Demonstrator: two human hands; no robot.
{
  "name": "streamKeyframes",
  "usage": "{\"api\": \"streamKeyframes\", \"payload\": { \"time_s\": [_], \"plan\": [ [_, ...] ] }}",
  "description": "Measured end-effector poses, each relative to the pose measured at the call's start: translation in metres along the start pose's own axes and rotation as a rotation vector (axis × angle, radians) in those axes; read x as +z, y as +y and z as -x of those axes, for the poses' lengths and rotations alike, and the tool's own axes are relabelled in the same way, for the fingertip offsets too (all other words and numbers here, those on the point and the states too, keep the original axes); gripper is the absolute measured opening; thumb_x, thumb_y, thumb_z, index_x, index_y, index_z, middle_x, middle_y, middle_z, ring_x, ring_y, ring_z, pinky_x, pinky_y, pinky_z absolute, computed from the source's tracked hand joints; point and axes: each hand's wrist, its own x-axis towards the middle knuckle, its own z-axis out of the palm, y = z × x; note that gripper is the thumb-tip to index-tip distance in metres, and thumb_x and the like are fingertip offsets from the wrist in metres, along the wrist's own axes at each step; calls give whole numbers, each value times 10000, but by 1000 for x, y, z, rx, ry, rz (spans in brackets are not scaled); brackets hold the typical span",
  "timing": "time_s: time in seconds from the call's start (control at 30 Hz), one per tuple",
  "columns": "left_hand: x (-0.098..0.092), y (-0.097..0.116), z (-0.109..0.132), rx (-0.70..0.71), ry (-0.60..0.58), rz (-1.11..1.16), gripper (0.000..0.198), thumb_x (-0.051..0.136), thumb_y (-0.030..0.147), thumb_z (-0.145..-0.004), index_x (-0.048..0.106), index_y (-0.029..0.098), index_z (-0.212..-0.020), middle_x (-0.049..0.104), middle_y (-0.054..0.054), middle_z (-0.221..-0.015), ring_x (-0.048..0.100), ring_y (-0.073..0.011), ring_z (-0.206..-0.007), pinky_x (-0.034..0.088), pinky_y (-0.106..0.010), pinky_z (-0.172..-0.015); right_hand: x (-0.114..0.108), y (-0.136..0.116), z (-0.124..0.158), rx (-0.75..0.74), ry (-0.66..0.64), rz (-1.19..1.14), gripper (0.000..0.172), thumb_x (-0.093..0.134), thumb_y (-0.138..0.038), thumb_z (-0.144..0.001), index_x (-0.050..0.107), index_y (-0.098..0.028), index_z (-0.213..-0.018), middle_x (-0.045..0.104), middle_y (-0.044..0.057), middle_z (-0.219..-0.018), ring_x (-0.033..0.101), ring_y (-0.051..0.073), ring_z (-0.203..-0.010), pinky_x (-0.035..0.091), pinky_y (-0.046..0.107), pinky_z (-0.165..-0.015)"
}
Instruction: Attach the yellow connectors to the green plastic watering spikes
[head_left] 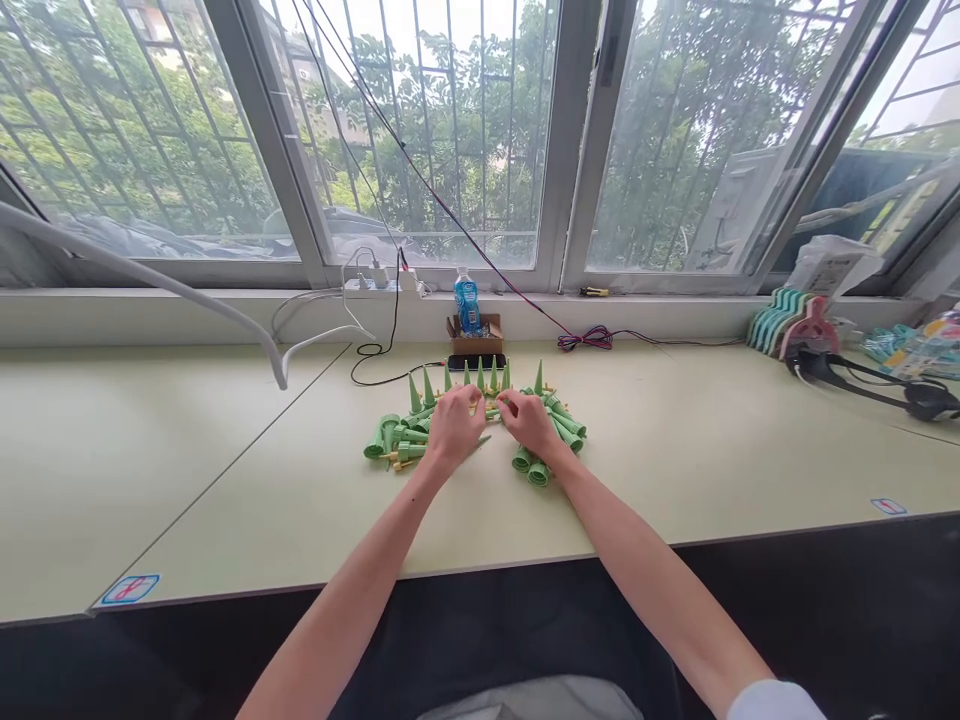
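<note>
Both hands are together over the middle of a pile of green plastic parts on the pale table. My left hand (456, 424) is closed in a pinch, and what its fingertips hold is too small to make out. My right hand (528, 421) pinches close beside it, its fingertips also hiding whatever is in them. Behind the hands, several green pointed cone spikes (415, 394) stand upright in a row. More green hollow pieces (411, 436) lie to the left, mixed with small yellow parts (400, 465). Ribbed green tubes (537, 473) lie by my right wrist, open ends towards me.
Behind the pile lie a black phone (477, 362) and a small cardboard box (475, 343) with a blue-labelled bottle (466, 302). A bundled cable (586, 339) runs along the wall. Hangers (781, 320) and a black strapped headset (870, 380) sit far right. A white bent arm (187, 288) crosses the left.
</note>
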Motion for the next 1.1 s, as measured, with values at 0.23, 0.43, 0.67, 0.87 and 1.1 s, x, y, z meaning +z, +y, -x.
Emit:
{"api": "streamKeyframes", "payload": {
  "time_s": [0.23,0.43,0.67,0.87,1.1],
  "plan": [
    [-50,-34,-21,-354,-148,-234,200,498,286,-817,656,198,-903,687,-107,-898,617,-261,-886,456,-329,-717,2,4,-1,-6,-2,-33,227,461,-286,-904,649,-176,-841,530,-21,-562,440,114,-506,341,221,-563],
    [-77,-86,-14,-554,-259,-434,325,532,227,-749,598,174,-1062,640,-183,-1112,562,-350,-1080,478,-379,-746,2,4,-1,-17,-18,-29,252,457,-280,-907,623,-170,-753,557,-4,-589,454,116,-526,356,229,-588],
    [-85,-88,3,-681,-469,-303,481,516,204,-724,456,216,-1201,632,-156,-1055,635,-262,-803,470,-299,-576,4,7,-1,-20,-29,-25,271,449,-292,-914,624,-173,-743,571,6,-600,464,124,-535,358,236,-591],
    [-82,-87,4,-700,-456,-246,526,530,202,-714,392,213,-1221,631,-160,-1039,623,-216,-614,469,-309,-553,2,4,-1,-7,-41,-26,283,441,-301,-922,628,-173,-753,572,7,-597,459,124,-529,351,234,-579],
    [-80,-80,6,-741,-450,-177,462,514,177,-728,400,216,-1175,603,-155,-1135,635,-172,-539,489,-310,-615,1,2,-2,11,-49,-9,271,455,-294,-920,637,-168,-765,580,9,-603,460,121,-536,349,226,-582]
  ]
}}
